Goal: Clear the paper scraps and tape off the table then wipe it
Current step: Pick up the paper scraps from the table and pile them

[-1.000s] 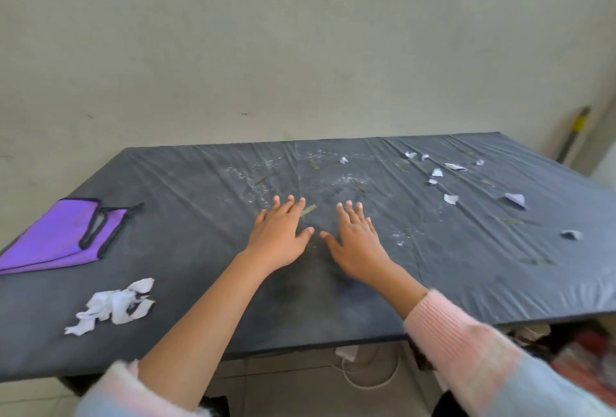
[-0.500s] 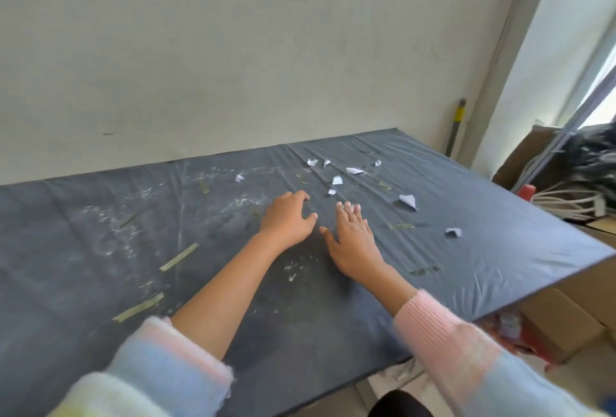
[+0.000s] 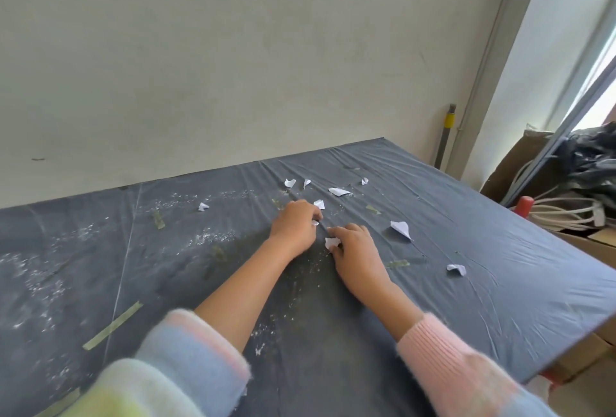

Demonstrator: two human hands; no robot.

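Centre frame, dark plastic-covered worktop [image 3: 500, 266]: right hand [image 3: 356, 253] fingers pinch a torn white paper scrap [image 3: 332, 243]; left hand [image 3: 293, 230] fingers curl on a smaller scrap [image 3: 315, 223]. Likely featherlight and soft; nip raised edges.

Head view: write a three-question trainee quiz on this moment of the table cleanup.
1. True or false: the right hand grips a white paper scrap.
2. The left hand: A) lies flat on the table; B) pinches a tiny scrap at its fingertips; C) holds a cloth.
3. Fill in: the long tape strip lies to the ___ of the left forearm.

Key: 1 true; 2 B; 3 left.
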